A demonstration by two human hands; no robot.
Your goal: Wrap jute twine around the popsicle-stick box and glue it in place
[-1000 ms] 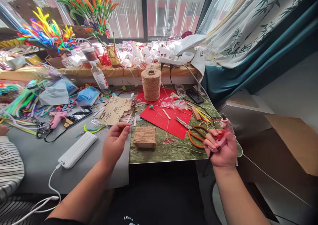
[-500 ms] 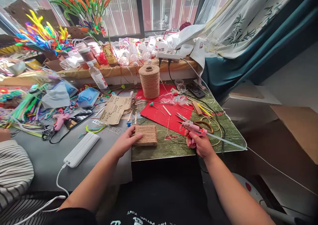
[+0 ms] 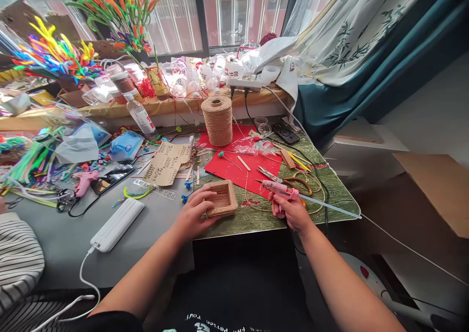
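Note:
My left hand (image 3: 196, 210) grips the left side of a small twine-wrapped box (image 3: 230, 201), its fingers over the rim. The box is tilted so its hollow wooden inside faces up toward me. In my right hand (image 3: 293, 212) is a pink hot glue gun (image 3: 280, 190), its nozzle pointing left toward the box and apart from it. A long clear glue stick (image 3: 330, 206) sticks out of the gun's back. Behind the gun lie scissors (image 3: 269, 174) with orange-brown handles. A large spool of twine (image 3: 217, 121) stands upright beyond the box.
Red sheets (image 3: 234, 173) lie under the spool, with a loose wooden stick (image 3: 244, 163) on top. Sandpaper (image 3: 168, 163), a white power bank (image 3: 117, 224) and a second pink glue gun (image 3: 86, 183) are to the left. A striped sleeve (image 3: 20, 254) shows a person at far left.
My left hand has turned the box, so its hollow inside shows instead of its twine-covered face. The glue gun stays in my right hand, nearly in place. The view has shifted slightly.

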